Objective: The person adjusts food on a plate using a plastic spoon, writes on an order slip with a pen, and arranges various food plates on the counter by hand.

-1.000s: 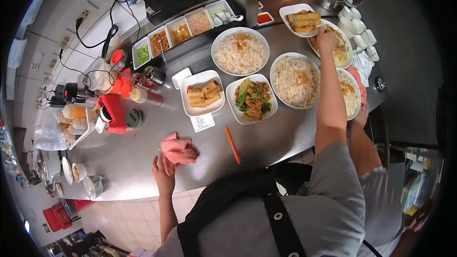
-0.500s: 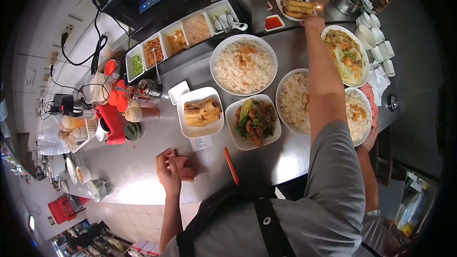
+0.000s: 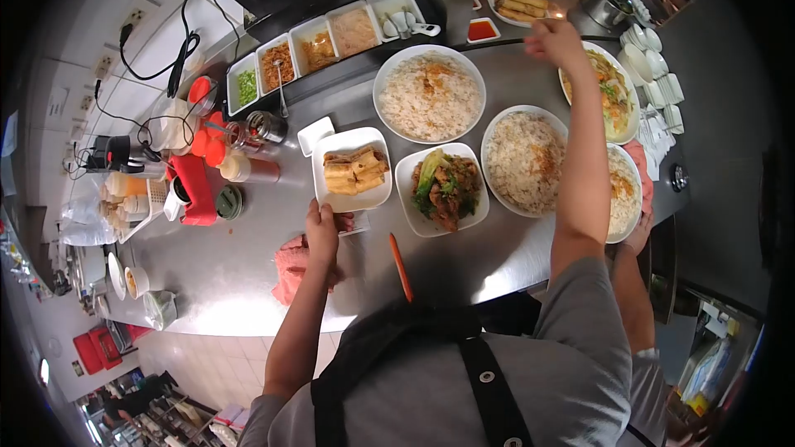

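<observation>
My left hand (image 3: 323, 230) pinches the lower left rim of a square white plate of cut fried rolls (image 3: 356, 170), partly over a paper slip. A pink cloth (image 3: 291, 269) lies beneath my left wrist. At the upper right, my right hand (image 3: 555, 43) is in the air with nothing in it, fingers loosely bent apart. Just beyond it, another plate of fried rolls (image 3: 515, 3) rests on the back ledge. Between my arms stand a plate of meat and greens (image 3: 442, 190), a large rice plate (image 3: 429, 93) and a second rice plate (image 3: 525, 161).
A co-worker's hand (image 3: 638, 233) is beside a third rice plate (image 3: 623, 192) at the right. A noodle-like vegetable dish (image 3: 608, 93) sits above it. An orange pen (image 3: 401, 266) lies near the front edge. Topping trays (image 3: 318, 46) and sauce bottles (image 3: 248, 168) stand left.
My right hand has let go of the upper roll plate, now on the ledge, and drawn back slightly. My left hand has moved from the pink cloth up to the nearer roll plate.
</observation>
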Demonstrator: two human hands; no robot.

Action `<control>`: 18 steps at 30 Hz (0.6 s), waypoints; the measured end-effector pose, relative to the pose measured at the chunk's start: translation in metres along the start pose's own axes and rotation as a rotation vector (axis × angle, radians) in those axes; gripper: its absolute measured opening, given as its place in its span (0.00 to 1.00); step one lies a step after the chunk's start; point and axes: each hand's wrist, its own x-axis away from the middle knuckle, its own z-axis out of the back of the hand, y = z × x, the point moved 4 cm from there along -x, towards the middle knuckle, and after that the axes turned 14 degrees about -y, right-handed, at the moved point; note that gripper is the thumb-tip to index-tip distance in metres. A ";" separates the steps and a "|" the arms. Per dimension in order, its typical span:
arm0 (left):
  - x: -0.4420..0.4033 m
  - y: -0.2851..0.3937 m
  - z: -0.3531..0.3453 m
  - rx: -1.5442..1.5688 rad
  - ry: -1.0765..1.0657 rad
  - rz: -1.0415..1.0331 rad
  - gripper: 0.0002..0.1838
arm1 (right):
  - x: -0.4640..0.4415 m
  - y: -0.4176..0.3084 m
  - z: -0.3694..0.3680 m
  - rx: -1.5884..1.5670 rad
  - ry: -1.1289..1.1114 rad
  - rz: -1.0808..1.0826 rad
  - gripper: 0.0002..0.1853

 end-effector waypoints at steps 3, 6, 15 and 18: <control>0.000 -0.002 0.004 -0.038 0.072 -0.073 0.13 | 0.069 -0.060 -0.057 -0.061 -0.179 0.174 0.18; 0.013 0.002 0.014 -0.048 0.134 -0.103 0.13 | 0.105 -0.078 -0.126 0.027 -0.446 0.250 0.18; 0.091 0.100 -0.011 -0.119 0.031 -0.058 0.15 | 0.155 -0.077 -0.219 -0.078 -0.807 0.165 0.18; 0.099 0.114 -0.026 -0.173 0.016 -0.068 0.16 | 0.170 -0.076 -0.201 -0.181 -0.767 0.204 0.16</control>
